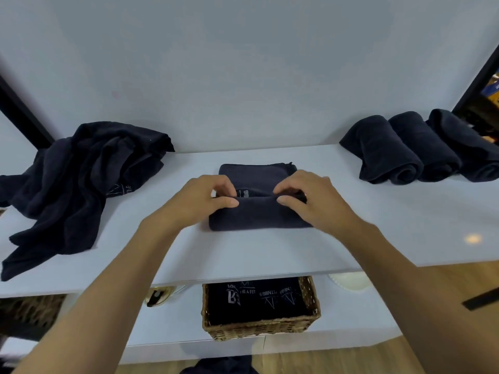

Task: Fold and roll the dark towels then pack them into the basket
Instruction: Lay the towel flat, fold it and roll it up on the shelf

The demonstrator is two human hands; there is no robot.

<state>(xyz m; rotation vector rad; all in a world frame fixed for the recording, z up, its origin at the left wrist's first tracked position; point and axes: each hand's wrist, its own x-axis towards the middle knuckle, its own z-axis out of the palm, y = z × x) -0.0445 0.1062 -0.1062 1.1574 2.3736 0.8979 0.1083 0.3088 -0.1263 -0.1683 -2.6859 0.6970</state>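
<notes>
Both forearms reach forward, converging on the half-rolled dark towel (259, 215). The left grip (201, 199) and right grip (310, 201) each pinch the roll's top fold, fingers curled over it. Beyond the grips the towel's flat tail lies on the white surface (270, 252). A loose towel pile (81, 179) sprawls to their left, and three rolled towels (405, 149) lie well apart to the right. The basket (259, 329) sits below the near edge.

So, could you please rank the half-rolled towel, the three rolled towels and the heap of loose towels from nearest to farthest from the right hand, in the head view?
1. The half-rolled towel: centre, gripped by the right hand itself.
2. The three rolled towels: back right, side by side.
3. The heap of loose towels: far left.
</notes>
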